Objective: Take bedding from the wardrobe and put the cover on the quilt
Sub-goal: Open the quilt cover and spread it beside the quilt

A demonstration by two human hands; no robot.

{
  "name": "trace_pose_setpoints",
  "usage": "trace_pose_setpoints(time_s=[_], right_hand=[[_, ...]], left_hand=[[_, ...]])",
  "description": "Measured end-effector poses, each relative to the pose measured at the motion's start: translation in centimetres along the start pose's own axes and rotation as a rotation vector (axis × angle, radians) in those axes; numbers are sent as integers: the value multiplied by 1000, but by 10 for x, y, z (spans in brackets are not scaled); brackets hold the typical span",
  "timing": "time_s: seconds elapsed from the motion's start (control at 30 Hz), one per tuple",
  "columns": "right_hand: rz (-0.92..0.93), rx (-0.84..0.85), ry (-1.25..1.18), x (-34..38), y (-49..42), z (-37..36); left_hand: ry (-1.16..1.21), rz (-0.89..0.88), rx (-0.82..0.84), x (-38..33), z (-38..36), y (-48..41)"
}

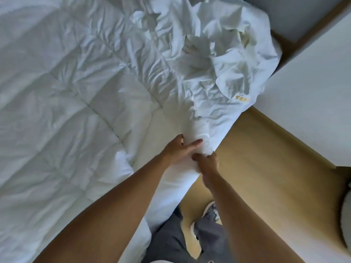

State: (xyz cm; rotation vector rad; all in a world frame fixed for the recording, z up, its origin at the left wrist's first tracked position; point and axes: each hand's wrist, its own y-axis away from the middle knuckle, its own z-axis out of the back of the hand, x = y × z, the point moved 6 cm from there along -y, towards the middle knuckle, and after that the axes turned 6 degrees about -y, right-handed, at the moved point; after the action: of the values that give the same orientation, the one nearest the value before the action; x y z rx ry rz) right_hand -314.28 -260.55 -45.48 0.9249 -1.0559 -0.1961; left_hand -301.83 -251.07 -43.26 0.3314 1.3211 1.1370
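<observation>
Both hands meet at the bed's edge on one white corner [197, 133] of the bedding. The left hand [180, 149] wraps fingers and thumb round the rolled cloth, and the right hand [206, 163], just below and touching it, pinches the very tip. The right one is blurred, so how firm its hold is I cannot say.

The quilt [66, 95] lies spread out flat to the left of the hands. The cover [224, 59] is heaped in a crumpled pile beyond them, with a yellow mark [242, 98] on the fold nearest the right hand.

From where I stand the worry is that pile. If the cover is pulled along while it is bunched and twisted, it could drag crooked over the quilt or jam. Should either hand slacken, the quilt's tip may slip out of the cover's pocket unnoticed, since white hides white. The cloth to the right of the hands overhangs the floor [256, 158] and could slide off.
</observation>
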Motion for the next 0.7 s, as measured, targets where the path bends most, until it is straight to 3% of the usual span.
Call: trace_pose_setpoints(time_s=[0.17,0.3,0.5,0.6,0.7], right_hand=[[153,56,129,72,-1,57],[138,23,96,112,-32,115],[25,213,241,140,-87,139],[-72,318,509,141,-112,157],[-80,355,810,156,-133,181]], left_hand=[[278,-40,64,-73,-27,0],[393,-51,-71,-132,-59,-5],[131,50,-167,-183,-82,-34],[-43,110,-139,-199,-87,-52],[-71,142,-160,-211,-89,-70]])
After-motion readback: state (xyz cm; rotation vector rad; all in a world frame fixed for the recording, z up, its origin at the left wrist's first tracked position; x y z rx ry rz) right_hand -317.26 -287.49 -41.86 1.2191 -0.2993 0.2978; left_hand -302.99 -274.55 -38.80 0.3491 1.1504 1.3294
